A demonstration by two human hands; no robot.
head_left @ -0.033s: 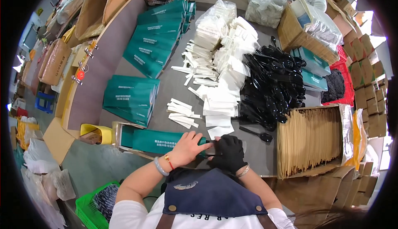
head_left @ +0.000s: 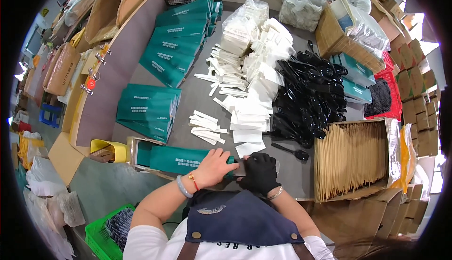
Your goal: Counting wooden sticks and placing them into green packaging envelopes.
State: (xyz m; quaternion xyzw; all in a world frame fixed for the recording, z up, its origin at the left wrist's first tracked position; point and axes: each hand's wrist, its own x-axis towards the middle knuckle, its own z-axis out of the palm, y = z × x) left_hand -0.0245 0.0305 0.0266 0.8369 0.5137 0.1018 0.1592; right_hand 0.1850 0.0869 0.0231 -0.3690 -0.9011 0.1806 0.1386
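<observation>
My bare left hand (head_left: pixel 215 167) is closed over the right end of a long green printed paper sleeve (head_left: pixel 169 160), which lies along the table's near edge. Black-gloved, my right hand (head_left: pixel 259 171) is bent just beyond that end, close to my left fingertips. Its fingers curl round something dark, mostly hidden, that I cannot make out. Right above the hands lie white paper napkins (head_left: pixel 251 136) and a small group of narrow white paper packets (head_left: pixel 207 127). A single black plastic spoon (head_left: pixel 297 153) rests above and right of my right hand, beside a big heap of black spoons (head_left: pixel 310 95).
Stacks of green sleeves (head_left: pixel 147 111) fan out at the left by the grey partition. A carton of wooden chopsticks (head_left: pixel 355 158) stands at the right edge. A yellow container (head_left: pixel 110 151) sits at the near left. A green crate (head_left: pixel 101 239) is on the floor.
My hands have shifted only very slightly at the end of the green sleeve. Everything else looks the same.
</observation>
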